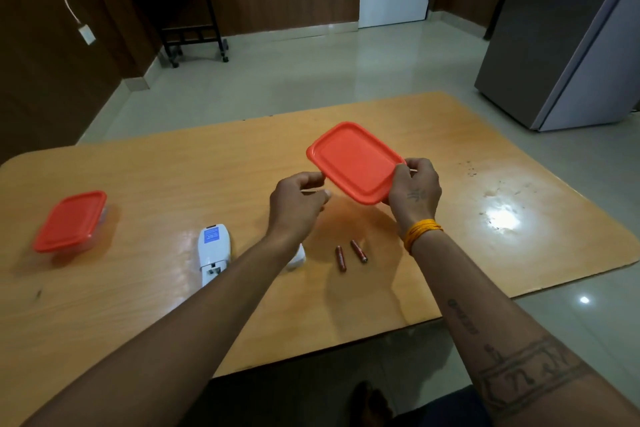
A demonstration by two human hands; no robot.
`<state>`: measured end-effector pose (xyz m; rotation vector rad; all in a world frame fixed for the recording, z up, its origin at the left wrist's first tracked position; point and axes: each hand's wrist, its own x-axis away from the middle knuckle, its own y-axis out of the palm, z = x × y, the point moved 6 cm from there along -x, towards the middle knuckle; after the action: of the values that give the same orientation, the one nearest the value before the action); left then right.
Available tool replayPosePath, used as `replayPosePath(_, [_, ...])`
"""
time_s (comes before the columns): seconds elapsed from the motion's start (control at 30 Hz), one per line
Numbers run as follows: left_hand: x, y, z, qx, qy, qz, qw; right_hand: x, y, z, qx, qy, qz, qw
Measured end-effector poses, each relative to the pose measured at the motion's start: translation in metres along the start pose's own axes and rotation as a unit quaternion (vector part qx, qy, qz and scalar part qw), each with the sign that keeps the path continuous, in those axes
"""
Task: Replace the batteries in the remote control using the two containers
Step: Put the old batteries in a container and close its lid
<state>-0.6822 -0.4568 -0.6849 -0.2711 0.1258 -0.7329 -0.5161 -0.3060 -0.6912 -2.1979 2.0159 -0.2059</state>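
Right hand [414, 189] pinches the red lid [355, 161] above the table [138, 305] centre; left hand [298, 201], fingers curled, touches its left edge. Two batteries [349, 255] and the open remote [213, 253] lie nearer the front edge.

No text, brand or number is legible. The remote control [213, 253] carries a blue label [211, 236] with white print, too small to read. The two batteries [349, 254] show no readable marking. The tattooed lettering on the right forearm [512, 350] cannot be deciphered.
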Motion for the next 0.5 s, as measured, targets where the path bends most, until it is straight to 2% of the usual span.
replayPosePath(0.1, [0.016,-0.046,0.006,-0.08,0.058,-0.017,0.995,0.016,0.005,-0.015,-0.023,-0.012,-0.049,0.998])
replayPosePath(0.17, [0.027,-0.07,0.005,-0.095,0.072,-0.051,0.992,0.025,0.011,-0.024,-0.039,-0.033,-0.087,0.995])
replayPosePath(0.3, [0.055,-0.101,-0.001,-0.02,0.061,-0.119,0.991,0.053,0.03,-0.037,-0.039,-0.064,-0.179,0.981])
replayPosePath(0.37, [0.068,-0.108,-0.004,0.002,0.07,-0.127,0.989,0.069,0.039,-0.041,-0.025,-0.066,-0.222,0.973])
replayPosePath(0.5, [0.082,-0.116,-0.008,0.032,0.077,-0.138,0.987,0.087,0.045,-0.044,-0.013,-0.076,-0.259,0.963])
